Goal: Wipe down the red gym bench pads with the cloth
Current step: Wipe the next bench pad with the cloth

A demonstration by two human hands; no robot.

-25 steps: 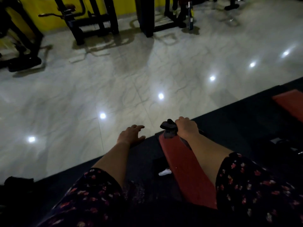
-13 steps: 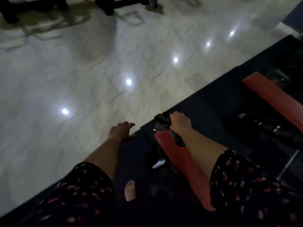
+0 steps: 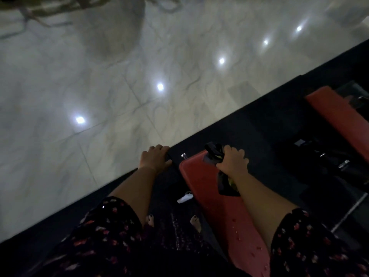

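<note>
Red bench pad (image 3: pixel 215 196): is running lengthwise above the black mat (image 3: pixel 259 120). Right hand (image 3: pixel 233 162) is gripping the dark cloth (image 3: pixel 213 154), fingers curled round it, at the pad's far end. Left hand (image 3: pixel 154 157) is resting on the mat's edge, fingers relaxed. Second red pad (image 3: pixel 339 120) is lying well apart, rightward.

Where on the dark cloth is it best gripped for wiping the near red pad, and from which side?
Probably its bunched middle, from above, palm down, as the right hand does. The dark cloth lies crumpled on the far end of the near red pad, a wad poking past the hand and a tail trailing under the wrist, so a top grip presses it flat.
</note>
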